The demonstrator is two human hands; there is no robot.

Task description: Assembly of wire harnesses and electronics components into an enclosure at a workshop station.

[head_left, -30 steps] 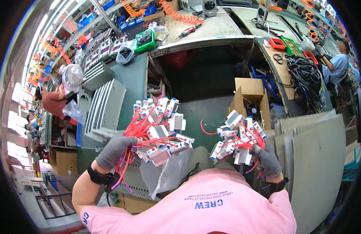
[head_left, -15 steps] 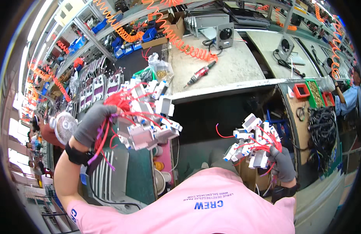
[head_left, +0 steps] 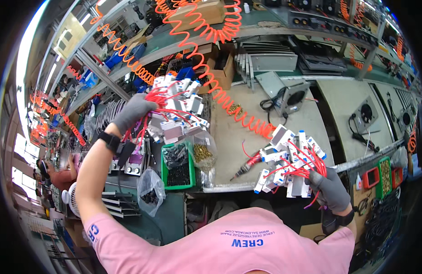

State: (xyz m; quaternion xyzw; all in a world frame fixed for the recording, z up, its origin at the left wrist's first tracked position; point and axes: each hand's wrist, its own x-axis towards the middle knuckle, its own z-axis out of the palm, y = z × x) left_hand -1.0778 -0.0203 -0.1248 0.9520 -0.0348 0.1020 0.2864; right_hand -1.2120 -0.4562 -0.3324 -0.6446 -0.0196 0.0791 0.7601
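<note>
Grey-gloved, holds the left hand (head_left: 135, 112) curled tightly round the red wires (head_left: 157, 97) of the left bundle (head_left: 178, 109), and the right hand (head_left: 332, 189) likewise round those of the right bundle (head_left: 291, 160). Fans the left bundle's white blocks (head_left: 193, 105) rightward, the right bundle's leftward, both long axes roughly sideways, with single blocks turned every way. Carries the left bundle beyond a green bin (head_left: 178, 187) in view, the right one across the front edge of the worktop (head_left: 227, 148), just beside a red-and-black driver (head_left: 249, 165). Offers room between, over pale surface crossed by an orange coiled hose (head_left: 254, 123).
</note>
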